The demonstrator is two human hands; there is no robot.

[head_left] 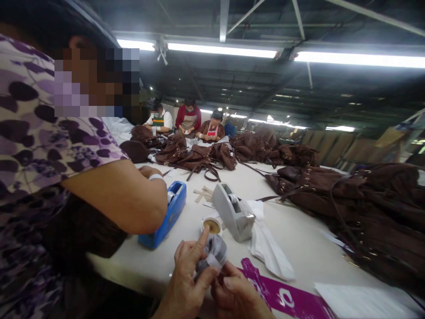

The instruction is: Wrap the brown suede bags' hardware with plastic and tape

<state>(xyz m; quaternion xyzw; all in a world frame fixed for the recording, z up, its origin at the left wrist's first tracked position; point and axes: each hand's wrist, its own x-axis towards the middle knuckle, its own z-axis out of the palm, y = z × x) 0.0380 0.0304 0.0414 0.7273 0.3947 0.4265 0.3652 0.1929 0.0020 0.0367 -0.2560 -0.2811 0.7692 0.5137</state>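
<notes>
Near the bottom centre, my left hand [187,277] has its fingers and thumb around a small grey wrapped bundle [215,248] with a whitish piece on its front. My right hand [237,292] grips the same bundle from below and the right, its fingers bent. Just beyond the bundle sits a round white container [212,225] with something yellowish-brown inside. A grey tape dispenser [234,212] stands behind and to the right, and a blue tape dispenser [171,221] to the left. What the bundle contains is hidden.
Brown bags [332,199] lie heaped on the right and along the back of the white table [299,252]. White tissue [268,248] and a purple printed strip [292,299] are at the right. A person in a floral top [76,155] stands close at left; several people work farther back.
</notes>
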